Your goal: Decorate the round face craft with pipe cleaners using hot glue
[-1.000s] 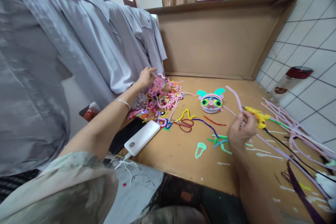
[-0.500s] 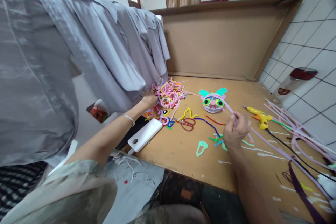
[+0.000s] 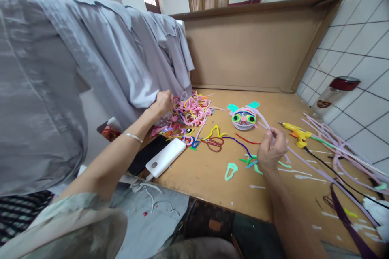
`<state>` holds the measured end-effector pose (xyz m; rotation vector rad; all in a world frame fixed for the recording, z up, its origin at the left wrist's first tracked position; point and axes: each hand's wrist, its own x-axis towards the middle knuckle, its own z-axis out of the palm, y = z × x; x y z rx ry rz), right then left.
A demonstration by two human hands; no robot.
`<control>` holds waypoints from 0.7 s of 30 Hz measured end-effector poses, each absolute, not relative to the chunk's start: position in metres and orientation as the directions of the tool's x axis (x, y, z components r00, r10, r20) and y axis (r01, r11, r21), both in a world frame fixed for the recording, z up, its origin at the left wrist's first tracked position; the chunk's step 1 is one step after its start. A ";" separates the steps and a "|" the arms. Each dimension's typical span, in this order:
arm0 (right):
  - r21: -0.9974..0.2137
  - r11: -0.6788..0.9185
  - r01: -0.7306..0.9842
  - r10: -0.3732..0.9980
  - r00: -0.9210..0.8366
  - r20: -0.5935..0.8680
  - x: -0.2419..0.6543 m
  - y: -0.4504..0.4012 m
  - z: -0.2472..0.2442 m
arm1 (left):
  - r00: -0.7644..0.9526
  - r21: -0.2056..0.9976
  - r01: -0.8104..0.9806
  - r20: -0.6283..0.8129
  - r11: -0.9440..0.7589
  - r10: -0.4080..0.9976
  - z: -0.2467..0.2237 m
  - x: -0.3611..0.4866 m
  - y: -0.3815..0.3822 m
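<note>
My right hand (image 3: 272, 147) is closed on a lilac pipe cleaner (image 3: 263, 120), which runs up to the side of a round face figure (image 3: 244, 119) with green ears, yellow-and-green eyes and a pink nose. My left hand (image 3: 164, 103) is closed against the lower edge of the hanging grey cloth (image 3: 142, 77); whatever its fingers hold is hidden. Just right of that hand lies a tangled heap of mostly pink pipe cleaners (image 3: 194, 109). Red-handled scissors (image 3: 215, 144), a yellow pipe cleaner (image 3: 214, 131) and a blue one (image 3: 240, 142) lie between the hands.
A yellow glue gun (image 3: 299, 133) trails its black cord at the right, near long lilac pipe cleaners (image 3: 337, 141). A white power bank (image 3: 166, 158) and black phone (image 3: 146, 156) lie at the table's front left. Behind stands a cardboard panel (image 3: 243, 52); a red-lidded jar (image 3: 337, 93) is by the tiles.
My left hand has moved up and left from the pink heap to the grey cloth's edge. My right hand keeps its grip on the lilac pipe cleaner. The view has shifted slightly.
</note>
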<state>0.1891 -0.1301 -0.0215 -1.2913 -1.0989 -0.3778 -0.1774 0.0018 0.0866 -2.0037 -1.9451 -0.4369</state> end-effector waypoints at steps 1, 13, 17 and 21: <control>-0.569 0.302 0.765 0.329 0.476 0.815 0.189 -0.130 -0.022 | 0.013 0.010 1.000 0.462 -0.020 0.887 0.093 -0.177 -0.002; -0.386 0.229 0.894 0.611 0.177 0.772 0.189 -0.125 -0.033 | -0.099 0.722 0.354 0.661 -0.595 0.744 0.069 -0.053 -0.070; -0.305 0.218 0.927 0.756 0.037 0.653 0.188 -0.123 -0.040 | 0.091 0.878 0.007 0.477 -0.479 0.874 0.018 0.022 -0.077; -0.439 0.291 0.850 0.748 0.084 0.658 0.190 -0.120 -0.041 | 0.163 0.896 0.090 0.418 -0.436 0.894 -0.017 0.060 -0.078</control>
